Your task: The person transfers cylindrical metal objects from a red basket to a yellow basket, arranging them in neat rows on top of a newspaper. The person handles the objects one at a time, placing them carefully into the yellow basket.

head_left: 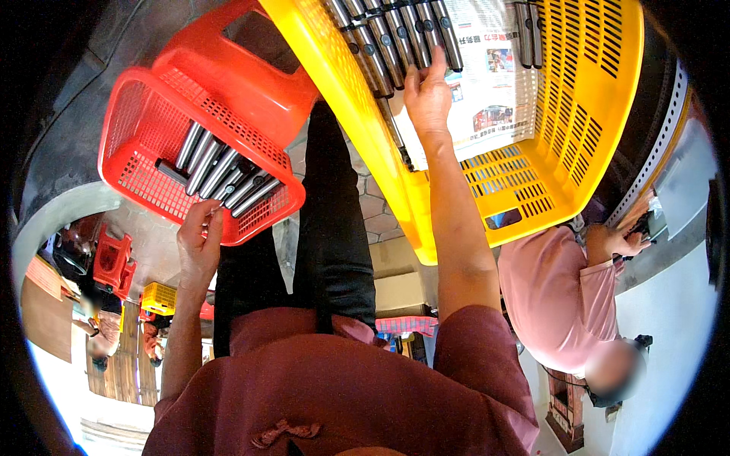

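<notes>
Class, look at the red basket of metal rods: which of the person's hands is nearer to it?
Left. The left hand touches the red basket's near rim beside the metal rods; the right hand is apart, in the yellow crate.

Bright, even daylight floods the scene, and colours come up saturated on the yellow crate [585, 114] and the red basket [144, 114]. Sharp highlights glint along the metal cylinders [220, 171]. Shadows are soft, darkest between the two containers. The fisheye bends straight edges hard toward the rim, ringed by black vignette. Lower left blows out near white; the centre stays crisp.
</notes>
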`<action>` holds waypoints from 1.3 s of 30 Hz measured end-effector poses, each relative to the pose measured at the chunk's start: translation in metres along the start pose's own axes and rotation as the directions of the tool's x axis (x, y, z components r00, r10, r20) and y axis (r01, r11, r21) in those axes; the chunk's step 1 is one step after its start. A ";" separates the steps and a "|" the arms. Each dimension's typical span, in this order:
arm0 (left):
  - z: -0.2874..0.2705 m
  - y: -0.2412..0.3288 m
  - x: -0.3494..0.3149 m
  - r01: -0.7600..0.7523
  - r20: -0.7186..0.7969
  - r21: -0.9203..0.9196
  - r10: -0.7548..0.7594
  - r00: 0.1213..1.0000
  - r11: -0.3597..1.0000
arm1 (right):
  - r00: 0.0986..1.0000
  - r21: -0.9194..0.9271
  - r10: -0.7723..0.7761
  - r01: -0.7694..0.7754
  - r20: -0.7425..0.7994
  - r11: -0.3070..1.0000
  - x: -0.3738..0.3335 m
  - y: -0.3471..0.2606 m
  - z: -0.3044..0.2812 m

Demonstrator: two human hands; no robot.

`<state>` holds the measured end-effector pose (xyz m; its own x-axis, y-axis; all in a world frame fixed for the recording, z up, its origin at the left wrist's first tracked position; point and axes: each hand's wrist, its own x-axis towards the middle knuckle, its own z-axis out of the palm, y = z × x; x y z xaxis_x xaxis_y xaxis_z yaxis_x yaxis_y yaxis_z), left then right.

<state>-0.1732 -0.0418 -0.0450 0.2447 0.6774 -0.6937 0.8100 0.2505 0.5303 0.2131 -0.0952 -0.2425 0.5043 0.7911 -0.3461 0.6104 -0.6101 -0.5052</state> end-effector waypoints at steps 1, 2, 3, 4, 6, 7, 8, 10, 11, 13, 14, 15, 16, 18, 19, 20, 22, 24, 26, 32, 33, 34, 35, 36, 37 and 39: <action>0.000 0.000 -0.001 -0.003 -0.002 0.006 0.003 1.000 1.000 | 0.999 0.028 0.039 -0.039 -0.016 0.999 0.004 -0.001 -0.005; 0.001 0.002 -0.001 0.020 0.001 -0.007 -0.020 1.000 1.000 | 0.998 0.027 0.050 -0.049 -0.030 0.998 0.010 -0.002 -0.011; 0.001 0.002 0.000 0.018 0.005 -0.011 -0.017 1.000 1.000 | 0.998 -0.017 0.052 -0.053 -0.040 0.998 0.016 0.004 -0.011; 0.002 0.002 0.001 0.016 0.009 -0.016 -0.016 1.000 1.000 | 0.996 -0.064 0.085 -0.085 -0.012 0.994 0.020 0.009 -0.012; 0.002 0.001 0.002 0.014 0.018 -0.020 -0.013 1.000 1.000 | 0.991 -0.136 0.135 -0.130 0.024 0.982 0.024 0.012 -0.012; 0.002 0.000 0.002 0.012 0.023 -0.021 -0.012 1.000 1.000 | 0.988 -0.159 0.151 -0.144 0.034 0.977 0.026 0.010 -0.013; 0.002 -0.001 0.002 0.010 0.028 -0.022 -0.010 1.000 1.000 | 0.985 -0.183 0.168 -0.158 0.042 0.970 0.028 0.009 -0.013; 0.002 0.000 0.001 0.000 0.023 -0.008 0.001 1.000 1.000 | 0.990 -0.189 0.138 -0.134 0.005 0.973 0.027 0.012 -0.008; 0.003 0.001 0.001 -0.007 0.021 -0.001 0.007 1.000 1.000 | 0.992 -0.193 0.123 -0.123 -0.015 0.973 0.027 0.012 -0.006; 0.002 0.000 0.002 -0.011 0.023 0.005 0.011 1.000 1.000 | 0.998 -0.180 0.057 -0.062 -0.033 0.982 0.023 0.013 -0.005; 0.001 0.000 0.002 -0.013 0.025 0.009 0.013 1.000 1.000 | 0.999 -0.160 0.013 -0.019 -0.037 0.987 0.020 0.017 -0.005; 0.002 -0.001 0.001 -0.001 0.021 -0.007 0.001 1.000 1.000 | 0.999 -0.141 -0.032 0.026 -0.038 0.990 0.019 0.013 -0.006; 0.002 -0.003 0.000 0.012 0.018 -0.022 -0.012 1.000 1.000 | 1.000 -0.101 -0.003 0.000 -0.031 0.995 0.012 0.004 -0.009; 0.002 -0.005 -0.004 0.041 0.023 -0.046 -0.040 0.999 0.998 | 0.998 -0.094 -0.041 0.044 0.042 0.995 0.001 -0.005 -0.005; 0.002 -0.004 -0.005 0.058 0.031 -0.055 -0.057 0.998 0.997 | 0.995 -0.086 -0.062 0.069 0.078 0.994 -0.004 -0.009 -0.001; 0.004 -0.004 -0.006 0.076 0.038 -0.063 -0.074 0.997 0.995 | 0.994 -0.116 -0.091 0.097 0.057 0.989 -0.009 -0.001 -0.003; 0.004 -0.014 -0.004 0.012 -0.017 -0.018 -0.013 1.000 1.000 | 0.985 0.006 -0.174 0.174 -0.001 0.985 -0.019 0.000 -0.004; -0.003 -0.013 0.005 0.004 -0.051 0.014 -0.003 0.999 1.000 | 0.999 0.226 -0.038 0.040 -0.016 0.973 -0.031 -0.007 -0.013; -0.015 -0.021 0.022 -0.049 -0.155 0.115 0.066 0.986 0.992 | 1.000 0.222 0.007 -0.001 -0.026 0.975 -0.041 -0.015 -0.027; -0.031 -0.047 0.067 -0.161 -0.201 0.444 0.273 0.941 0.881 | 0.981 0.465 0.140 -0.063 -0.134 0.883 -0.066 -0.090 -0.073; -0.030 -0.044 0.070 -0.188 -0.174 0.467 0.299 0.938 0.864 | 0.979 0.472 0.144 -0.059 -0.147 0.880 -0.070 -0.101 -0.078; -0.029 -0.039 0.070 -0.212 -0.148 0.486 0.319 0.936 0.848 | 0.977 0.477 0.147 -0.056 -0.156 0.877 -0.075 -0.111 -0.083; -0.027 -0.036 0.070 -0.236 -0.120 0.505 0.339 0.933 0.830 | 0.975 0.481 0.150 -0.054 -0.165 0.875 -0.081 -0.119 -0.086; -0.022 -0.041 0.078 -0.166 -0.096 0.512 0.249 0.964 0.843 | 0.979 0.447 0.129 -0.046 -0.158 0.893 -0.084 -0.120 -0.086; -0.020 -0.047 0.088 -0.194 -0.098 0.514 0.282 0.954 0.836 | 0.977 0.498 0.131 -0.032 -0.166 0.867 -0.090 -0.113 -0.081; -0.019 -0.060 0.101 -0.235 -0.106 0.516 0.334 0.937 0.824 | 0.977 0.544 0.158 -0.056 -0.144 0.837 -0.090 -0.112 -0.077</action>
<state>-0.2068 0.0248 -0.1374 0.4428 0.7916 -0.4210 0.8848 -0.3098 0.3482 0.1463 -0.1010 -0.0937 0.6771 0.6699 -0.3046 0.1507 -0.5314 -0.8336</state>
